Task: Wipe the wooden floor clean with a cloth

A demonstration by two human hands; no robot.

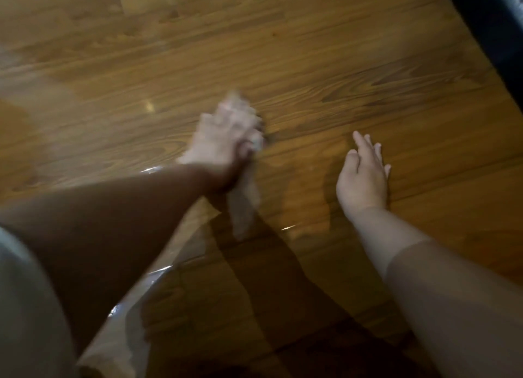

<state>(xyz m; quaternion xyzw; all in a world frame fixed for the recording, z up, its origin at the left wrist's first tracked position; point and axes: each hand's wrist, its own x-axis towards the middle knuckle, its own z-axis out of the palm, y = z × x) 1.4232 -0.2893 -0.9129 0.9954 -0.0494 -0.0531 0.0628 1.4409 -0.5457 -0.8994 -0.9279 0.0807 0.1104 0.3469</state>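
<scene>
- Well, at the far left edge there is a pale garment [22,307], soft and out of focus, close to the camera.
- Beside it the left arm reaches from the lower left towards the middle of the floor [311,66], and the arm sits in shadow.
- Under that arm lies what looks like a clear glossy sheet [135,315], its edges catching glints of light; I cannot tell what it is made of.
- The left hand [226,134] is smeared by blur, low on the boards, with its fingers curled round the cloth [243,205].
- The cloth is pale; a bunch of it shows at the fingertips, and a tail trails back under the wrist, lying on the wood.
- The floor is brown wood grain, with paler shiny patches over on the left.
- The right hand [362,176] rests palm down on the boards, well apart from the cloth, fingers straight and a little spread, holding nothing.
- In the top right corner a dark thing [495,24] borders the floor, too blurred to make out.
</scene>
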